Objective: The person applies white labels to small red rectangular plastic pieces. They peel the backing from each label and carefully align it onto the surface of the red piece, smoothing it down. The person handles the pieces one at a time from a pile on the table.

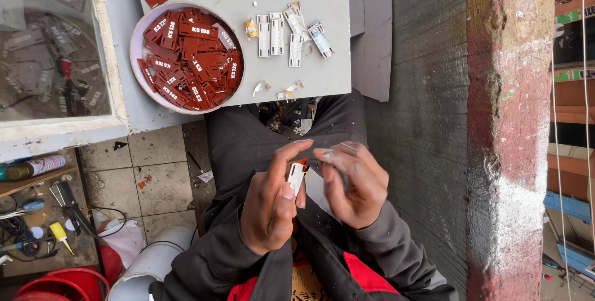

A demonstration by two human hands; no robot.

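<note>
Your left hand point(269, 205) pinches small white-and-red tag point(296, 174), thumb pressed against it; your right hand point(353, 183) fingers curled, pinching its upper edge. Bowl point(137, 40) of red tags ahead.

Dark charcoal jacket, long sleeves down to both wrists, cuffs plain. Red panels on the jacket front low down, either side of an open front. Dark trousers over the lap. Left hand point(271, 205) and right hand point(354, 184) bare: no gloves, rings or watch visible.
</note>
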